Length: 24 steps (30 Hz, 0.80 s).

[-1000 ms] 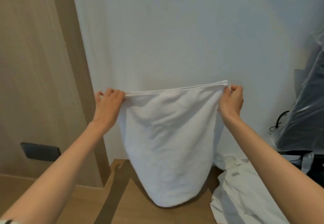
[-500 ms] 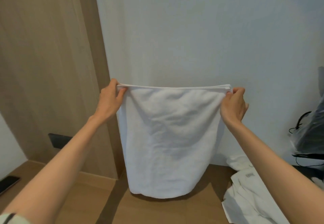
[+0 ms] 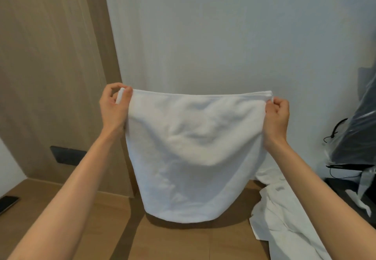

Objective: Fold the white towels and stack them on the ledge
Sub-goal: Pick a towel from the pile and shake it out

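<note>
Left hand [image 3: 115,107] and right hand [image 3: 276,115] each pinch a top corner of the white towel [image 3: 193,154], hanging doubled over the wooden ledge [image 3: 173,243]. More white laundry [image 3: 284,223] sits crumpled at right.

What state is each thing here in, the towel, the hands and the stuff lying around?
White terry towel: held up by its top corners, hanging slack.
Left hand: pinches the towel's top left corner.
Right hand: grips the top right corner.
Crumpled white cloth: lying unfolded in a heap on the brown wooden surface.
Flat black phone: lying flat, screen dark.
</note>
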Available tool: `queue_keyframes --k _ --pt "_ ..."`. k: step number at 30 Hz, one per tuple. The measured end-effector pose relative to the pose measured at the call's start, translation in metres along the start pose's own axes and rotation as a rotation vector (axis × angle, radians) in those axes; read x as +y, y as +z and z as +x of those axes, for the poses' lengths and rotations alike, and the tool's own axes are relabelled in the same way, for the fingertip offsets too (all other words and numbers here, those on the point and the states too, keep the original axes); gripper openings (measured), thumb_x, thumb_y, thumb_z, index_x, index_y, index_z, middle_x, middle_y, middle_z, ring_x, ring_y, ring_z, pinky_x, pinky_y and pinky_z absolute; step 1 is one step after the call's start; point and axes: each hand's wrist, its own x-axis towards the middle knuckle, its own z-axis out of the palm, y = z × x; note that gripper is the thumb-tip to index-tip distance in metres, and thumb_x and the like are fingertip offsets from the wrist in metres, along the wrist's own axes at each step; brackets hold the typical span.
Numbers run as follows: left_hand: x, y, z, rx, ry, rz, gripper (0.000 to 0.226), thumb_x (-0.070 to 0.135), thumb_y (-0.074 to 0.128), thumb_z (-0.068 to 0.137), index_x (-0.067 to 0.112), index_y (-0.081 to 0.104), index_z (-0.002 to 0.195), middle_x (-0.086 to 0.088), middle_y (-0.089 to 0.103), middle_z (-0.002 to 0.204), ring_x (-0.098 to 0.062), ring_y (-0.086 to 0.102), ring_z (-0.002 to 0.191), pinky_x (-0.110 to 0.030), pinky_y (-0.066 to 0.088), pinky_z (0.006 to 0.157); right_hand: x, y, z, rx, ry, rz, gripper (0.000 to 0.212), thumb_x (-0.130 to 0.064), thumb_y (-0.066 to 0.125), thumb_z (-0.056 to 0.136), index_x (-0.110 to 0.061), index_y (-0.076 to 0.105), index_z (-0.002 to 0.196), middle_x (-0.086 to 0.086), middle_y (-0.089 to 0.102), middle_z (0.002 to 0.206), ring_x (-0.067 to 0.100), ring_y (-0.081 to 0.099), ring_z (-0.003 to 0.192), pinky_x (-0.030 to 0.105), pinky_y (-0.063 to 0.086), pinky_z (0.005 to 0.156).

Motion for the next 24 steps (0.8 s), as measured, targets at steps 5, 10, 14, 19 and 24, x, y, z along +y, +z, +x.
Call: queue_keyframes --k 5,10,14,19,24 --pt "0.019 -0.012 0.011 -0.117 -0.282 -0.175 0.002 0.023 0.065 0.089 0.023 0.063 0.089 0.006 0.065 0.082 -0.002 0.060 0.064 -0.015 0.049 0.054 -0.027 -0.010 0.003 -0.035 0.408 0.375 0.030 0.005 0.048 0.086 -0.013 0.044 0.061 -0.005 0.047 0.044 0.007 0.042 0.039 0.016 0.035 0.040" --pt "-0.033 -0.009 -0.007 -0.203 -0.341 0.245 0.018 0.010 0.064 0.088 0.002 0.067 0.105 -0.012 0.065 0.106 -0.020 0.059 0.098 -0.022 0.040 0.080 0.006 -0.014 -0.012 -0.123 0.686 0.187 0.027 0.014 0.043 0.087 0.002 0.044 0.064 0.007 0.053 0.043 0.013 0.049 0.035 0.017 0.037 0.031" --pt "-0.099 -0.009 -0.060 -0.329 -0.325 0.412 0.015 0.011 0.061 0.091 0.000 0.068 0.098 -0.015 0.067 0.102 -0.031 0.060 0.102 -0.025 0.038 0.077 0.085 -0.018 -0.035 -0.101 0.781 -0.147 0.010 0.002 0.044 0.094 0.002 0.053 0.090 0.013 0.055 0.088 0.021 0.049 0.069 0.031 0.039 0.059" --pt "-0.146 -0.019 -0.097 -0.333 -0.325 0.440 0.011 0.014 0.058 0.092 0.008 0.067 0.093 -0.005 0.065 0.091 -0.023 0.059 0.089 -0.026 0.038 0.074 0.144 -0.016 -0.058 -0.100 0.643 -0.532 0.032 -0.005 0.035 0.099 0.015 0.057 0.113 0.027 0.059 0.118 0.033 0.057 0.108 0.031 0.033 0.075" --pt "-0.169 -0.012 -0.088 -0.370 -0.319 0.456 0.014 0.015 0.059 0.092 0.006 0.068 0.097 -0.007 0.067 0.097 -0.016 0.056 0.088 -0.026 0.038 0.075 0.160 -0.004 -0.057 -0.014 0.601 -0.596 0.036 -0.009 0.030 0.100 0.010 0.054 0.118 0.025 0.056 0.124 0.037 0.054 0.114 0.039 0.040 0.093"
